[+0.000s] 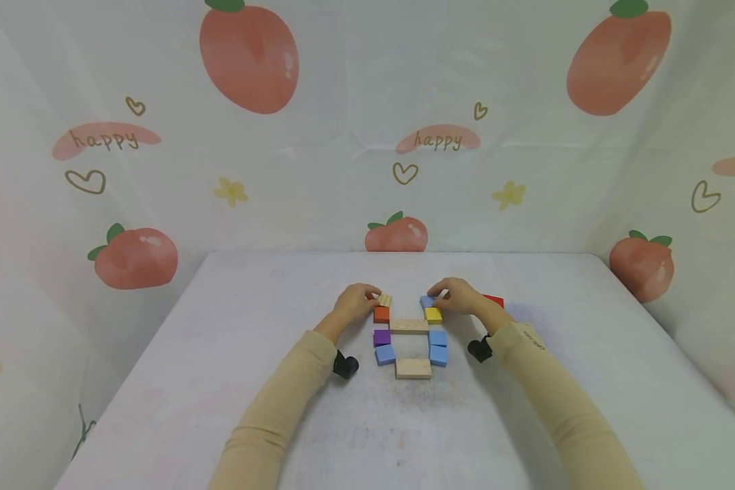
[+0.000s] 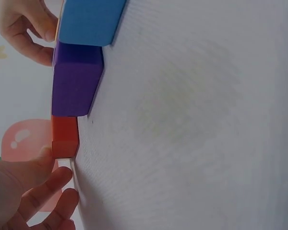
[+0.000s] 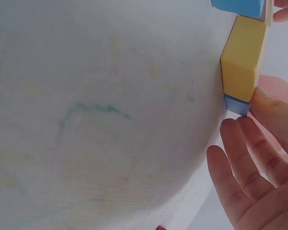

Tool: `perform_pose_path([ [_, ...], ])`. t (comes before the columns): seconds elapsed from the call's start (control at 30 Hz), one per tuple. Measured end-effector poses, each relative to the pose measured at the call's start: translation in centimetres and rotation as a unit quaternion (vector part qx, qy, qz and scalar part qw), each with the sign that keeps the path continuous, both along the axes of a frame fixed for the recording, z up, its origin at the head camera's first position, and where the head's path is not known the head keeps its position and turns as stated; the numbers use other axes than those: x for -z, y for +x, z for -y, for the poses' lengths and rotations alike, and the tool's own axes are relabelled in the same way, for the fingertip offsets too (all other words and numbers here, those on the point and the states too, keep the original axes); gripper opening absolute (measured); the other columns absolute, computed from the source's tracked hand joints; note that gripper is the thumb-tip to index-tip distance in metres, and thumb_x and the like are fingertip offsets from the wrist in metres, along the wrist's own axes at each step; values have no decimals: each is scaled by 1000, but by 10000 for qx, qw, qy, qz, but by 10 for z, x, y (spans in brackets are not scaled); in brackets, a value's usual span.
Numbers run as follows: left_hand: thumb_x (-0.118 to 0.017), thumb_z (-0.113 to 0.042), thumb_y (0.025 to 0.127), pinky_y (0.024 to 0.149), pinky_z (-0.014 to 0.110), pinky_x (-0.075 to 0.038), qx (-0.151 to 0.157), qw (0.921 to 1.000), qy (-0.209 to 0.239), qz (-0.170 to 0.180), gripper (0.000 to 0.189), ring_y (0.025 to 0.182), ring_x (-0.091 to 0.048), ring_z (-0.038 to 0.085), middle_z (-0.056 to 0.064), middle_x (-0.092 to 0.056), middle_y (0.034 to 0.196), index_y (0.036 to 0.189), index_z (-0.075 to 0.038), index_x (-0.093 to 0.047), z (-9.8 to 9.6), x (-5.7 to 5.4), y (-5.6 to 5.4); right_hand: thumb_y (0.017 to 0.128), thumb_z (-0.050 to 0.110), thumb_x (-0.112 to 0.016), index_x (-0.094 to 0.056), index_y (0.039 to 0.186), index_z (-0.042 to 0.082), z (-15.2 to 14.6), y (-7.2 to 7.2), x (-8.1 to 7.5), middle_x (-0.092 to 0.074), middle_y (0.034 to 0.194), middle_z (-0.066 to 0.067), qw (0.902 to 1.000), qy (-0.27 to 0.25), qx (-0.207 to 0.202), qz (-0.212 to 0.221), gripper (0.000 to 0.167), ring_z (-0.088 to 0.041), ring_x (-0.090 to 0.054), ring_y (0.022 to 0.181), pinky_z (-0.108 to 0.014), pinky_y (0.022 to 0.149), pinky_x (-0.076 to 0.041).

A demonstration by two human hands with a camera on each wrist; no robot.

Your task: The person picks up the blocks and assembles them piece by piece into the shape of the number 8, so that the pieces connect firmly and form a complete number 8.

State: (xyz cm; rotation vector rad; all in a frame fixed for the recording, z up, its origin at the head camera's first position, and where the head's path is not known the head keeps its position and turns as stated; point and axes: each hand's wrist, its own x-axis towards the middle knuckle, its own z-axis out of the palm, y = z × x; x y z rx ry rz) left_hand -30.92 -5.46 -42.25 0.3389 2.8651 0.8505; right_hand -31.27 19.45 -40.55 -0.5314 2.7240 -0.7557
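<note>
My left hand pinches a small striped wooden block at the far left end of a block outline. That block sits just beyond a red block; in the left wrist view, the fingers partly hide it. On the far right end, my right hand holds a blue block between thumb and fingers, next to a yellow block. In the right wrist view, the blue block shows just past the yellow one, with the other fingers spread.
A long wooden block spans the middle, and a shorter one lies at the near end. Purple and blue blocks line the sides. A red piece lies beyond the right wrist. Printed cloth hangs behind the table.
</note>
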Motion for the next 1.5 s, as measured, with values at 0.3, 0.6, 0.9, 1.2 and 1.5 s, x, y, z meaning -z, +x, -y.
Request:
perform_pose_path([
  [0.3, -60, -15, 90, 86, 36, -48, 74, 9999, -74, -86, 28, 97, -60, 22, 8, -67, 104, 117, -15, -66, 0, -3, 3, 90, 11, -60, -60, 120, 0, 0, 0, 0, -59, 123, -19, 10000, 46, -55, -54, 32, -28, -59, 102, -40, 91, -50],
  [0.6, -59, -17, 91, 89, 37, -47, 44, 9998, -117, -133, 29, 99, -59, 22, 9, -67, 106, 120, -14, -64, 0, -10, 12, 90, 11, -59, -60, 121, 1, 2, 1, -1, -58, 124, -18, 10000, 16, 6, 44, 32, -28, -58, 103, -40, 92, -50],
  [0.9, -58, -18, 92, 90, 38, -47, 14, 9999, -93, -49, 30, 100, -58, 23, 9, -66, 108, 120, -14, -64, -1, -7, 10, 90, 10, -60, -60, 120, 0, 1, 0, 1, -59, 123, -18, 10000, -40, -51, -14, 32, -28, -59, 104, -40, 92, -49],
  [1.2, -58, -18, 92, 92, 38, -46, -9, 10000, -85, 5, 30, 103, -58, 24, 10, -66, 110, 122, -15, -63, -1, -7, 10, 90, 10, -59, -60, 121, 0, 2, 2, 0, -59, 124, -19, 10000, -31, -37, -28, 32, -29, -58, 105, -41, 94, -49],
  [1.5, -58, -18, 92, 93, 39, -46, 18, 10000, -50, -78, 30, 105, -58, 24, 10, -66, 109, 120, -14, -64, -1, -6, 9, 90, 10, -60, -60, 120, 0, 1, 1, 1, -60, 123, -19, 9999, -34, -116, -94, 32, -28, -58, 102, -40, 92, -50],
])
